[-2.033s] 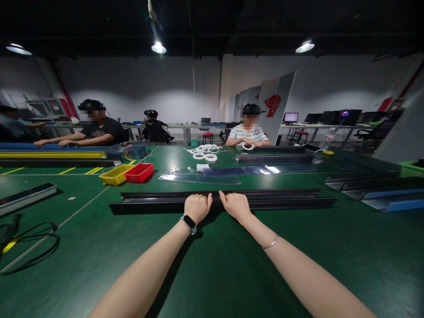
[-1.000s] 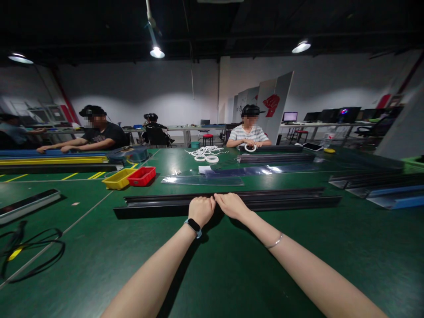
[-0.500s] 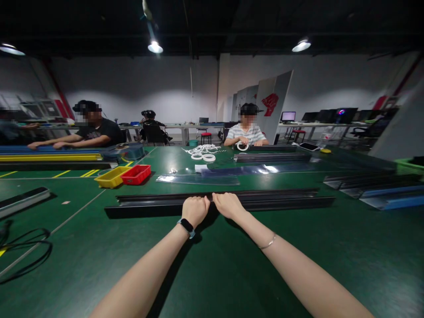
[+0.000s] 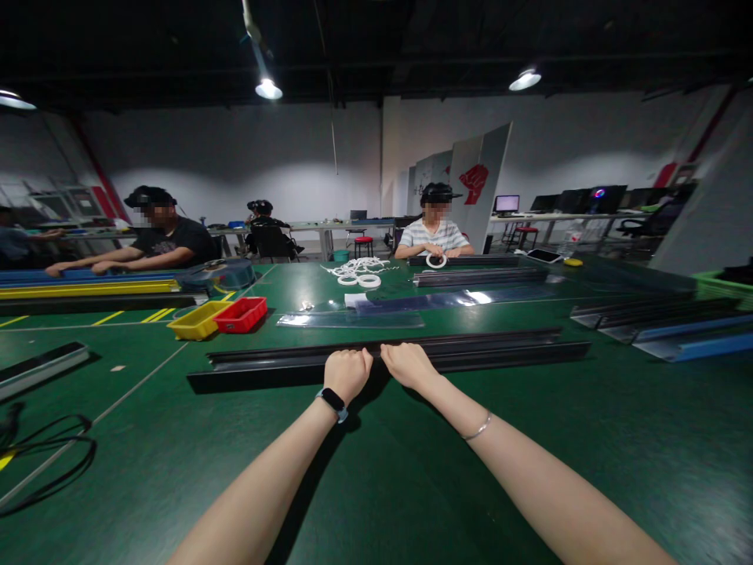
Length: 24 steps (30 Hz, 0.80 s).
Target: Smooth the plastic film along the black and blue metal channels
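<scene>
A long black channel profile [image 4: 259, 375] lies across the green table in front of me, its hollow side facing up. My left hand [image 4: 348, 372] is closed at the middle of the profile, thumb toward the right. Close beside it, my right hand [image 4: 407, 364] is also closed on the profile, with a small gap between the two hands. The fingertips of both are hidden behind the knuckles, inside or over the profile. Beyond the profile lie clear plastic strips [image 4: 347, 320] and a bluish film strip [image 4: 429, 301].
A yellow bin [image 4: 203, 320] and a red bin [image 4: 241, 315] stand left of centre. White tape rolls [image 4: 369, 281] lie farther back. More profiles [image 4: 676, 337] rest at the right. Black cables [image 4: 52, 463] lie at the left. A co-worker [image 4: 436, 231] sits across the table, another person [image 4: 165, 239] at the left.
The view has turned slightly, so the room sits a little farther left. My right hand appears marginally farther from the left one; both remain closed at the profile's middle.
</scene>
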### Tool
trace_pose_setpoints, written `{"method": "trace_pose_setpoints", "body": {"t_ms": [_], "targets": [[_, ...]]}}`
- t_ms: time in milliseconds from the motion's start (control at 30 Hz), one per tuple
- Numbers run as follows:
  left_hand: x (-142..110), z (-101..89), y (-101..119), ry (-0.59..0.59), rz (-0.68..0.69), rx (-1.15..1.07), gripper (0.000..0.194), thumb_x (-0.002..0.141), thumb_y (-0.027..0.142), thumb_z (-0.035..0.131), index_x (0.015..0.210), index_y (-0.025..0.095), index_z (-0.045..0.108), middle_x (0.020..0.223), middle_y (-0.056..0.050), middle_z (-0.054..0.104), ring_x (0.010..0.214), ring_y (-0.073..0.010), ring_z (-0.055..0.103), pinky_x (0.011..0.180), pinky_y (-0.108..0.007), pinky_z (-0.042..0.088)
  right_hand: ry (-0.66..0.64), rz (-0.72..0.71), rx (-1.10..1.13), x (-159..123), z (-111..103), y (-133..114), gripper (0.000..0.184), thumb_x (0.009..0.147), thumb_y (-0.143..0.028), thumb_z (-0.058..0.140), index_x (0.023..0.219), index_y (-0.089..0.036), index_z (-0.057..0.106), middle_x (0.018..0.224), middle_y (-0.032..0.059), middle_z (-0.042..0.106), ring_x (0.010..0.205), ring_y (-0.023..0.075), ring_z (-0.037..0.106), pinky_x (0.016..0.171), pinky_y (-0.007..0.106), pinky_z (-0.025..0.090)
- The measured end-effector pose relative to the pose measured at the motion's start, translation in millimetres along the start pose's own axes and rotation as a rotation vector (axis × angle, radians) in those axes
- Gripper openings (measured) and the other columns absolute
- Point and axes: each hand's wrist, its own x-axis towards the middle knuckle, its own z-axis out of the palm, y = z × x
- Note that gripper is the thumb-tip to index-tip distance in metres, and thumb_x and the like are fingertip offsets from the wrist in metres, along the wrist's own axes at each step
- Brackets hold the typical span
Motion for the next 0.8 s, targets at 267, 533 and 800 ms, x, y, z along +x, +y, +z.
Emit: {"method": "trace_pose_setpoints", "body": {"t_ms": [267,533,800], "targets": [[2,-0.6,2,-0.046,-0.06,-0.014,0.049,0.081,0.033,0.022,0.059,0.009,0.059,0.061,-0.01,0.057,0.061,-0.0153,0.054,0.059,-0.025,0.036,0.001,0.16,0.071,5,-1,2,0.055,0.085,-0.036,0.009,0.078,-0.014,0.058,0.074,0.0107,0.059,0.073,0.0182,0.055,0.07,0.032,0.038],[2,0.8,0,-0.063,-0.035,0.001,0.05,0.081,0.033,0.02,0.06,0.01,0.059,0.061,-0.009,0.057,0.06,-0.0166,0.054,0.058,-0.026,0.036,-0.05,0.127,0.013,6,-3,8,0.051,0.084,-0.03,0.01,0.085,-0.013,0.057,0.08,0.0128,0.058,0.079,0.02,0.054,0.072,0.034,0.037],[2,-0.2,0,-0.06,-0.035,0.01,0.05,0.081,0.034,0.019,0.059,0.012,0.058,0.061,-0.008,0.057,0.059,-0.0177,0.054,0.056,-0.027,0.035,-0.089,0.115,-0.025,7,-6,13,0.049,0.084,-0.027,0.01,0.087,-0.013,0.057,0.083,0.0139,0.057,0.08,0.0219,0.053,0.069,0.037,0.038]]}}
